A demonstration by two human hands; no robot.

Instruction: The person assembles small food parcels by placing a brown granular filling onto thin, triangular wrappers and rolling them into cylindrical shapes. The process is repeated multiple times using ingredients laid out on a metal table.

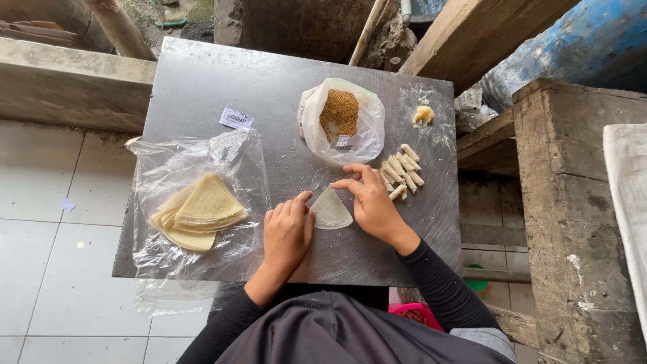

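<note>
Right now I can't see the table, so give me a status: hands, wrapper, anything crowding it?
Both hands, left hand and right hand, flat on wrapper. Finished rolls close beside right hand. Filling bag beyond, clear.

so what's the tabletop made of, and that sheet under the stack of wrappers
The tabletop looks like sheet metal, probably stainless steel: dull grey, smooth, with a soft sheen. The sheet under the stack of wrappers seems to be thin clear plastic: see-through, crinkled, with glossy highlights.
</note>
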